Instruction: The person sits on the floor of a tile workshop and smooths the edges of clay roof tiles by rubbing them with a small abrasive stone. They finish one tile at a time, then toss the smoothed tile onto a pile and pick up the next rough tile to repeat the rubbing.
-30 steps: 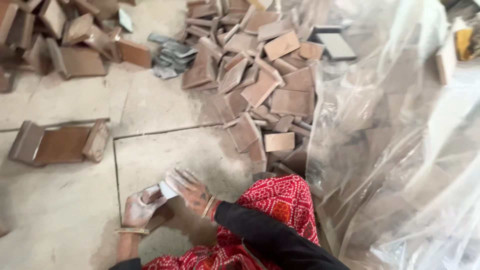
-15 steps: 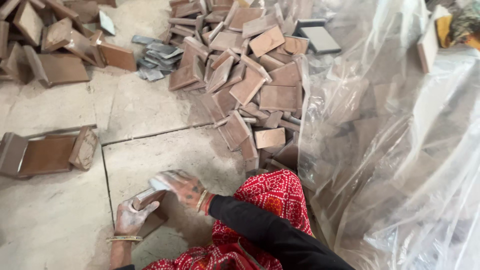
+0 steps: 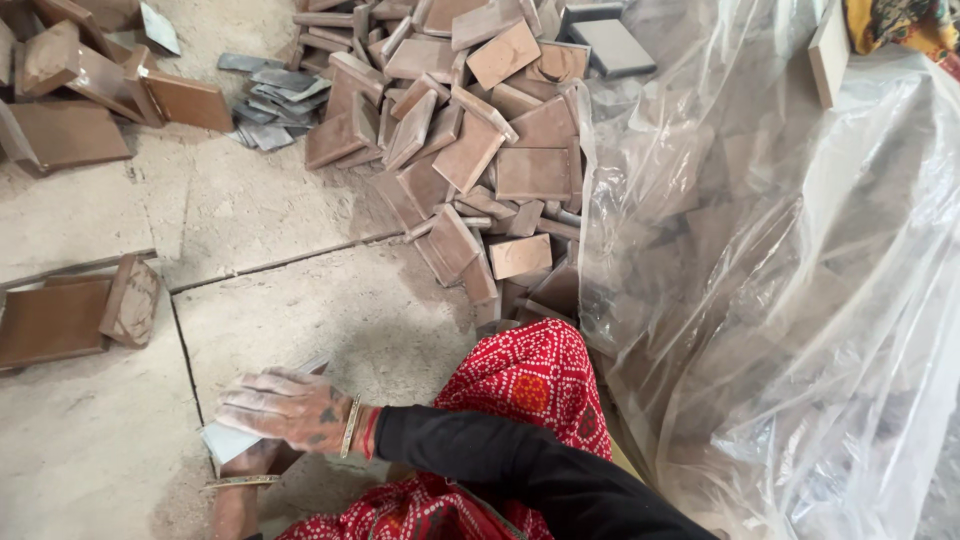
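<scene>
A brown tray [image 3: 55, 320] is lying at 9 o'clock on the stone floor [image 3: 300, 290]. The left hand [image 3: 255, 462] is gripping a brown tile [image 3: 262, 458] from beneath; its finger state cannot be told. The right hand [image 3: 285, 408], fingers pressed together, is lying flat on the pale sheet [image 3: 225, 440] covering it, at 7 o'clock. The tile heap [image 3: 470, 130] is sitting at 12 o'clock; plastic sheeting [image 3: 780, 280] is filling 3 o'clock.

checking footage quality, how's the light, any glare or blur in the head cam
Head view: soft even daylight, faint shadows; pale glare streaks on the clear plastic sheet veil what lies behind; brown tile pile sharp; right hand slightly soft; left hand mostly hidden beneath it.
</scene>
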`<state>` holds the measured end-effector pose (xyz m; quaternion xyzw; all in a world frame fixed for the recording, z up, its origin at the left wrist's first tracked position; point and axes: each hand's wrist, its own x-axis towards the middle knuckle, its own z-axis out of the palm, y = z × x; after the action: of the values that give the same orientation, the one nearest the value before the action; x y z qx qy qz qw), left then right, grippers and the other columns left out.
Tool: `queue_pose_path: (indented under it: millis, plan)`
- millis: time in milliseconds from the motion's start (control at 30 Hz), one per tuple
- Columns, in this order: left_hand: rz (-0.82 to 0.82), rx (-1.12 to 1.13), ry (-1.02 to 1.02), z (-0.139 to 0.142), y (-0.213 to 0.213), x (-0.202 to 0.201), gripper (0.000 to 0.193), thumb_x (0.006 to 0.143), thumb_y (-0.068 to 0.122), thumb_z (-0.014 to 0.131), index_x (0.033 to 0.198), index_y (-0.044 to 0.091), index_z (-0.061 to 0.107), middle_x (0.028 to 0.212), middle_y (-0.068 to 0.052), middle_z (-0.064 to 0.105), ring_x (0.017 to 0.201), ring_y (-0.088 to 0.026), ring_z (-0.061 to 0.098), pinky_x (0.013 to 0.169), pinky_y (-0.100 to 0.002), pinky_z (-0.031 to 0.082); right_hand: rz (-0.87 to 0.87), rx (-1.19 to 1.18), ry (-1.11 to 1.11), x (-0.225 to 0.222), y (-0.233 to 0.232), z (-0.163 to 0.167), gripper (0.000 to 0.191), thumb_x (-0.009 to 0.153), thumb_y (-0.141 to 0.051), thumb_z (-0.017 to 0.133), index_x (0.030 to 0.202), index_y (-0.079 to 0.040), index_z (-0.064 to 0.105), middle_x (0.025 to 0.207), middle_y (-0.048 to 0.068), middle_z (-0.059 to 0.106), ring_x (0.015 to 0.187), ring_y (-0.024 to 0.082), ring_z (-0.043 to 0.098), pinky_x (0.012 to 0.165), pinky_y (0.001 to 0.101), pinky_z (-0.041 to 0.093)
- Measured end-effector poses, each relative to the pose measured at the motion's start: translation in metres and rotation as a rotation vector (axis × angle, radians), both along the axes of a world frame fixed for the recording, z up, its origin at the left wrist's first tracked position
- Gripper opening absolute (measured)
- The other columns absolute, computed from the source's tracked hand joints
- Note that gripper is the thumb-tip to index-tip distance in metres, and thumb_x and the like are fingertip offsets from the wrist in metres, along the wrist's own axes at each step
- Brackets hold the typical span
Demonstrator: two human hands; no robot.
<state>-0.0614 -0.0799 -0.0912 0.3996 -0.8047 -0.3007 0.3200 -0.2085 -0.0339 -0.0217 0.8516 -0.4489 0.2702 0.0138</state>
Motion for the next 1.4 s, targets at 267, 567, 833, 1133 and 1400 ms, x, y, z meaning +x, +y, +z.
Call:
queue_pose_path:
  millis: [267,567,833,1133,1400]
  plan:
    - [0.021,-0.040,-0.073,0.001,0.004,0.000,0.036,0.086,0.029,0.069,0.115,0.008,0.067,0.103,-0.013,0.072,0.095,-0.029,0.070,0.084,-0.043,0.055,0.032,0.034,-0.224,-0.004,0.009,0.008,0.051,0.104,-0.010,0.050,0.153,-0.022,0.046,0.158,0.005,0.054,0.145,0.025,0.051,0.128,0.0432,0.040]
    - [0.042,0.215,0.159,0.053,0.004,-0.010,0.039,0.078,0.023,0.079,0.112,0.005,0.074,0.094,-0.014,0.077,0.079,-0.024,0.074,0.072,-0.038,0.057,-0.215,0.200,-0.229,-0.055,0.008,-0.009,0.062,0.099,-0.004,0.049,0.160,-0.010,0.038,0.162,0.015,0.045,0.150,0.028,0.044,0.128,0.0419,0.038]
    - [0.149,0.120,-0.061,0.002,0.003,0.006,0.027,0.082,0.007,0.072,0.108,0.002,0.075,0.096,-0.014,0.077,0.086,-0.028,0.073,0.077,-0.037,0.058,-0.095,0.104,-0.142,-0.001,0.010,0.004,0.061,0.097,-0.006,0.055,0.156,-0.009,0.041,0.159,0.015,0.049,0.151,0.032,0.046,0.129,0.0487,0.032]
    - [0.089,0.533,0.402,0.046,0.002,0.003,0.042,0.079,0.010,0.084,0.118,-0.002,0.074,0.103,-0.009,0.079,0.088,-0.013,0.070,0.078,-0.029,0.056,-0.378,0.210,-0.322,-0.093,0.020,-0.028,0.064,0.092,0.006,0.054,0.155,-0.010,0.049,0.137,0.016,0.065,0.122,0.031,0.065,0.099,0.0433,0.060]
    - [-0.102,0.801,0.578,0.032,0.000,-0.005,0.043,0.078,-0.004,0.078,0.120,-0.007,0.071,0.110,-0.011,0.078,0.096,-0.014,0.070,0.085,-0.028,0.056,-0.141,0.089,-0.020,-0.066,0.016,0.008,0.072,0.087,-0.002,0.058,0.157,-0.012,0.041,0.159,0.013,0.048,0.149,0.032,0.046,0.123,0.0524,0.038]
